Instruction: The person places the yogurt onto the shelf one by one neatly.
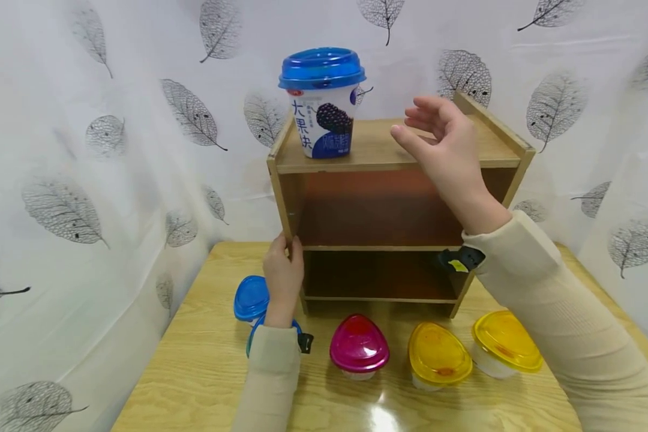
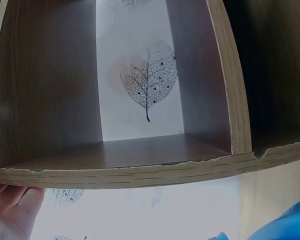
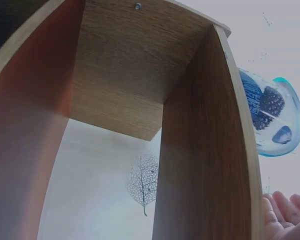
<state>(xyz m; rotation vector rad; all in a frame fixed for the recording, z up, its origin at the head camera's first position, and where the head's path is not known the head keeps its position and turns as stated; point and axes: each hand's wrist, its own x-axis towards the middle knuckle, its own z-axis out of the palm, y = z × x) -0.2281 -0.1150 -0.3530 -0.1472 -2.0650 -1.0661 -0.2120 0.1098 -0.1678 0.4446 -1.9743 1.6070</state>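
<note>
A small wooden shelf (image 1: 378, 247) stands on the table. My left hand (image 1: 283, 273) holds the front edge of its left side panel, thumb and fingers on either side; in the left wrist view the fingers (image 2: 12, 202) are partly hidden by the wood. On the top board, toward the left, a yogurt cup (image 1: 326, 114) with a blue lid and blackberry print stands upright. To its right, my right hand (image 1: 453, 147) is held over the board, fingers and thumb loosely bent and apart, touching nothing. The right wrist view shows that hand beside the shelf and the cup (image 3: 272, 112).
In front of the shelf are a cup with a magenta lid (image 1: 359, 345) and two with yellow lids (image 1: 439, 354). Blue-lidded cups (image 1: 252, 298) stand at the left, one partly behind my left arm. A leaf-patterned sheet (image 1: 140, 180) hangs behind the wooden table (image 1: 189, 360).
</note>
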